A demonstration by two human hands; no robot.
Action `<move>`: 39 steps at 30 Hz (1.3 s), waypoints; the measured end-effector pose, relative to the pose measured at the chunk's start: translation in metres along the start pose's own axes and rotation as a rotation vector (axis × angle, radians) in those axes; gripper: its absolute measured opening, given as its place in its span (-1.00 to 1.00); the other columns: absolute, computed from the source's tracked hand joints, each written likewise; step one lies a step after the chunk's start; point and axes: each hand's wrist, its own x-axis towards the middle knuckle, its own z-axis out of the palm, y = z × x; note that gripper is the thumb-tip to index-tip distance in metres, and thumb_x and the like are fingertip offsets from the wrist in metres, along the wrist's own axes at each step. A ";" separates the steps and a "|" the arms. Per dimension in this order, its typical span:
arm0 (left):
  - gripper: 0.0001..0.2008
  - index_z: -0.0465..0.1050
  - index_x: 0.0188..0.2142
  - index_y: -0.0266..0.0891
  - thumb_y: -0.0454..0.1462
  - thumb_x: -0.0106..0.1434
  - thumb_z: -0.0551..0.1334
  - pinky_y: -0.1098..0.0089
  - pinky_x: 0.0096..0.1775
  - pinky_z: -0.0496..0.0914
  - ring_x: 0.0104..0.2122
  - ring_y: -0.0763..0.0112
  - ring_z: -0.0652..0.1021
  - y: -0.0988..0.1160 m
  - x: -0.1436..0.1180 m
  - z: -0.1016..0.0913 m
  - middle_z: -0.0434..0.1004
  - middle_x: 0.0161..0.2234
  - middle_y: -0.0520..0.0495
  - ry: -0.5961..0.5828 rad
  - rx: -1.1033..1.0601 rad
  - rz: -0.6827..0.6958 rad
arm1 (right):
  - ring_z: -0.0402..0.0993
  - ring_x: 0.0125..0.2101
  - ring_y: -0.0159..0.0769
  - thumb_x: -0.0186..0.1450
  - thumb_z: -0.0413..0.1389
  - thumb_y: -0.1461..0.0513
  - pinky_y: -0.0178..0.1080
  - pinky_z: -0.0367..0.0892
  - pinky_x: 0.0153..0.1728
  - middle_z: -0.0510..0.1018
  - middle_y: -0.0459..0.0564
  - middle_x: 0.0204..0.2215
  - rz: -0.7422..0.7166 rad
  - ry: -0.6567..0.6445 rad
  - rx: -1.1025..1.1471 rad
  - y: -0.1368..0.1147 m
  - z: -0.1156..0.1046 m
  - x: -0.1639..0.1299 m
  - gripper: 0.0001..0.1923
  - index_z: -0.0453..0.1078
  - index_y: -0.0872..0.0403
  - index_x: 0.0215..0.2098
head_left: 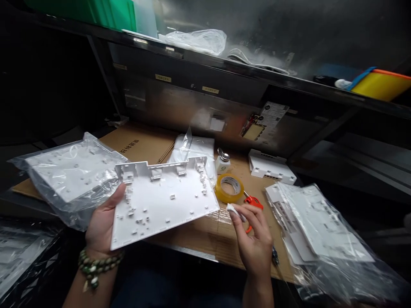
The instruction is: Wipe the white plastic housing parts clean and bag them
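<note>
My left hand (104,224) grips a white plastic housing panel (167,209) by its left edge, thumb on the inner face. The panel is tilted toward me above the bench and shows small posts, clips and a notched raised back wall. To its right, my right hand (255,235) pinches a small white wipe (236,210) between thumb and fingers, apart from the panel. Just beyond that hand lie red-handled scissors (254,202), partly hidden by the fingers, and a roll of yellowish clear tape (230,189). A white pump bottle (223,162) stands behind the tape.
Bagged white panels lie at left (69,169) and right (327,222). Another white housing (272,166) sits at the back right. Cardboard (141,139) covers the bench. Overhead, a shelf edge (205,57) carries plastic film, a green bin (96,15) and a yellow container (382,83).
</note>
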 end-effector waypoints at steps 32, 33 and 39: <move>-0.39 -0.14 0.48 0.23 -0.22 0.53 -0.01 -0.11 0.36 0.12 0.31 0.03 0.37 -0.018 -0.026 -0.018 0.43 0.31 0.05 0.346 0.118 0.067 | 0.52 -0.07 -0.22 0.46 0.16 0.19 -0.17 0.43 -0.07 0.58 -0.02 -0.11 -0.007 -0.025 0.083 0.013 0.017 0.041 -0.81 0.58 -0.09 -0.02; -0.39 -0.15 0.49 0.20 -0.24 0.54 -0.02 -0.11 0.35 0.14 0.30 0.02 0.39 -0.018 -0.026 -0.019 0.44 0.31 0.02 0.365 0.149 0.089 | 0.52 -0.06 -0.21 0.46 0.16 0.19 -0.17 0.43 -0.06 0.58 -0.03 -0.10 -0.012 -0.051 0.067 0.016 0.017 0.040 -0.81 0.58 -0.10 -0.02; -0.25 -0.10 0.51 -0.14 -0.42 0.43 0.16 -0.13 0.30 0.30 0.19 -0.12 0.51 -0.027 -0.020 -0.006 0.55 0.20 -0.30 0.655 0.314 0.048 | 0.54 -0.18 -0.19 0.43 0.20 0.13 -0.17 0.41 -0.17 0.60 -0.04 -0.19 0.022 0.000 -0.079 0.032 0.018 0.044 -0.86 0.60 -0.06 -0.12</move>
